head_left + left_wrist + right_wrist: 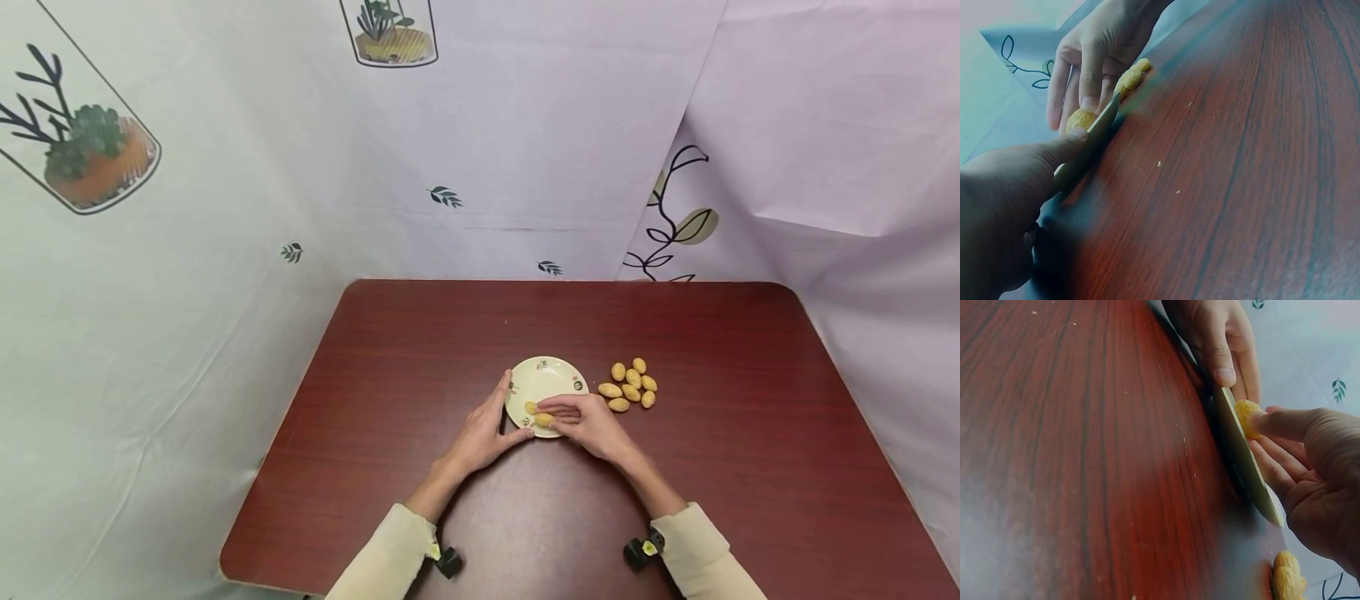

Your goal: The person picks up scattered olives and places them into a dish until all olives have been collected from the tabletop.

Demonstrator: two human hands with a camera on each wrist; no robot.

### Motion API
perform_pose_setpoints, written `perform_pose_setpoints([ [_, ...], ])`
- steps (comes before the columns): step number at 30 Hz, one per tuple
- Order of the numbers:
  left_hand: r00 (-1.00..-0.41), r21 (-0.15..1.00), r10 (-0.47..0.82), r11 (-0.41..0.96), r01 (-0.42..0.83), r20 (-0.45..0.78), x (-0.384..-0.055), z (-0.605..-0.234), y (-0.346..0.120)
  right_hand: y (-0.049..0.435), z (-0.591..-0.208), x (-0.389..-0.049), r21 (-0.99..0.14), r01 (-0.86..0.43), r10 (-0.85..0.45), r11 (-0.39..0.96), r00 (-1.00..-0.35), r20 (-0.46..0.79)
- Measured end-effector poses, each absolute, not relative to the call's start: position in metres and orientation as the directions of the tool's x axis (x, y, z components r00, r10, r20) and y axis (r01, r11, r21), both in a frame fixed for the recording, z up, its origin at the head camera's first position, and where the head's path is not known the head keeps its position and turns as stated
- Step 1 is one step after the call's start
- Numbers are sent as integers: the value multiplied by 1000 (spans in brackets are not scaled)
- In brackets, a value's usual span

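A small pale round plate (542,379) with little printed motifs lies mid-table. My left hand (482,433) holds its left and near edge, fingers along the side and thumb (1063,149) over the rim. Over the near part of the plate, my right hand (592,423) pinches a yellow oval nut-like piece (545,420) with a wrinkled surface between thumb and fingers. Beside it on the plate shows another such piece (531,407), partly covered by the right fingertips. In the right wrist view, the pinched piece (1247,417) is right at the plate's surface.
Several more yellow nut-like pieces (632,379) are grouped on the dark red wooden table (420,350), just right of the plate. Small pale crumbs dot the tabletop. A white printed sheet (510,167) hangs behind the table and along its sides.
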State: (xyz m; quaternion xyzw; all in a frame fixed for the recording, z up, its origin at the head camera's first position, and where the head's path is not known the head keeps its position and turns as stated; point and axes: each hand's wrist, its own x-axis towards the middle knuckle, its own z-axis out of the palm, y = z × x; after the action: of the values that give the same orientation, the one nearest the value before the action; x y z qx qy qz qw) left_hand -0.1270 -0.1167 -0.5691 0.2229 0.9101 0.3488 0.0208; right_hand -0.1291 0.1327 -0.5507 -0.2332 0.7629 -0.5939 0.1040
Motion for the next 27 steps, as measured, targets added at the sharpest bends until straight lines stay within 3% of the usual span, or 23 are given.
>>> perform_pose_setpoints([
  [9,-900,644,420,659,388,113,-127,-567,-116,128,-551,-128,-946,-267,-470,185,-869,153],
  [18,-901,642,420,661,388,112,-127,-568,-116,122,-556,-126,-937,-294,-379,188,-902,207],
  [27,-897,642,425,656,397,121,-127,-568,-116,120,-561,-124,-913,-305,-300,271,-928,221],
])
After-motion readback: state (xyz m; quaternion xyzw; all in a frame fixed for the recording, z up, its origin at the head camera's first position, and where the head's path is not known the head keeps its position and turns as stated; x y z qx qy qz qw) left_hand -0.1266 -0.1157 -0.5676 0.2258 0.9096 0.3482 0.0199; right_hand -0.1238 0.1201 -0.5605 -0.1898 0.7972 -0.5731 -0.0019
